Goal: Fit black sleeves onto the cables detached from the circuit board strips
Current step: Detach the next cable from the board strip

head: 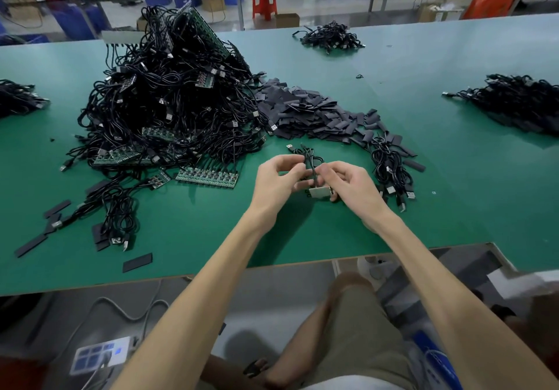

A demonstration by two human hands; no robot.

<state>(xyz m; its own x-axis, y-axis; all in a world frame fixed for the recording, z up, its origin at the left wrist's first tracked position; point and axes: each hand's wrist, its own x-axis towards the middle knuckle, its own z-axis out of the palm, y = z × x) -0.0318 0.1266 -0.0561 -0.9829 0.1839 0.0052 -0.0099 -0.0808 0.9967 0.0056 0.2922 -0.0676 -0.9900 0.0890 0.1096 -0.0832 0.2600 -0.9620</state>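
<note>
2 bare forearms rise from the bottom edge and converge toward the middle of the view; the left forearm (211, 271) slants up to the right, the right forearm (438, 271) up to the left; the 2 wrists are near each other but apart; the left hand (276, 182) has its fingers curled, thumb and fingertips pinching a black cable (309, 159); the right hand (351, 185) faces it, fingers also curled, thumb and forefinger pinching the same cable just beside the left fingertips; its lower fingers tuck underneath.
</note>
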